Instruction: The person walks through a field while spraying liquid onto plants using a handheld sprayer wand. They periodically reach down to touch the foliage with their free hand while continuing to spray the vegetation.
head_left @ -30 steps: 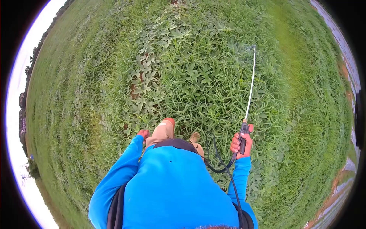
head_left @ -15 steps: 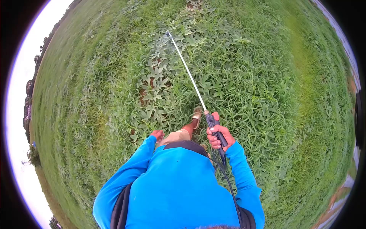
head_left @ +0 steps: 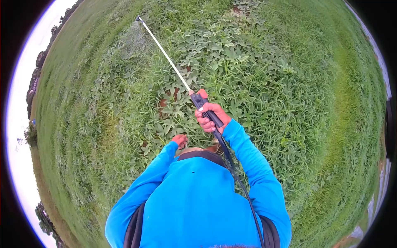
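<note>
My right hand (head_left: 211,117) is wrapped round the black handle of a spray wand (head_left: 166,57). Its thin white tube reaches up and left to a dark nozzle (head_left: 138,18) above the plants, with a faint mist (head_left: 138,43) beneath. A red-orange part (head_left: 202,93) sits at the top of the handle. From the lower end a black hose (head_left: 244,188) runs back along my right side. My left hand (head_left: 180,141) hangs low in front of my waist, fingers loosely bent and apart, with no object visible in it.
Leafy crop plants (head_left: 219,41) and tall grass (head_left: 264,120) cover the ground round me, with bare reddish soil (head_left: 167,99) showing in patches. Dark straps (head_left: 134,225) cross my shoulders. Trees (head_left: 41,60) line the field's far left edge.
My right hand has swung the spray wand left and forward, taking the nozzle and mist left over other plants. My left hand has shifted slightly right and up. My foot is now mostly hidden.
</note>
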`<state>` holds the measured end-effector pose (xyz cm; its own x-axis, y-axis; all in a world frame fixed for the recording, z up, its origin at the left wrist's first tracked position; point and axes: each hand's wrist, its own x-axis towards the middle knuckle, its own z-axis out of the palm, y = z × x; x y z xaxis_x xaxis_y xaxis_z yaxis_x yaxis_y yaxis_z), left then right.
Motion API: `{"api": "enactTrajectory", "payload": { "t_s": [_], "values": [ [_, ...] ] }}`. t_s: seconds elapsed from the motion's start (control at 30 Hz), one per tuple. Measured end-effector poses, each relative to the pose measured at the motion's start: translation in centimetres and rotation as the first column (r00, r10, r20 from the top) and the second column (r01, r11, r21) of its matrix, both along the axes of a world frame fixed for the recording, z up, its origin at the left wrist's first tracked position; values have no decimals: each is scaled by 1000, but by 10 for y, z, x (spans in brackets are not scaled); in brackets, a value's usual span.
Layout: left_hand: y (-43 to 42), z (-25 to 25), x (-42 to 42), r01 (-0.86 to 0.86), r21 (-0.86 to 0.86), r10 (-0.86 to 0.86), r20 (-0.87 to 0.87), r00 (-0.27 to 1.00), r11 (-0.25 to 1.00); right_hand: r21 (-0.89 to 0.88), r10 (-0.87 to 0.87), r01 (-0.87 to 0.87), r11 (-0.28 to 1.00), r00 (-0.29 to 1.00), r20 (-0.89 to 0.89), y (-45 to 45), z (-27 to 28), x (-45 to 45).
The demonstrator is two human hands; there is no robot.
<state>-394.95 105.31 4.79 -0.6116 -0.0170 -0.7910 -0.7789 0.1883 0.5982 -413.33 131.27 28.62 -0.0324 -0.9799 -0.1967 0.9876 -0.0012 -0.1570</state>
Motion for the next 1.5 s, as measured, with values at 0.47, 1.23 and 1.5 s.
{"api": "enactTrajectory", "payload": {
  "t_s": [0.47, 1.23, 1.5],
  "values": [
    [-23, -32, 53, 53, -125, -27, 195, 980, 991, 471, -285, 392, 790, 915, -285, 10, -8, 38],
    [41, -129, 164, 495, -274, -457, 196, 868, 824, 689, -775, 707, -162, 342, -532, 312, 12, 311],
    [59, -126, 82, 509, -291, -540, -31, 841, 810, 629, -749, 648, -430, 133, -649, 368, 3, 281]
  ]
}}
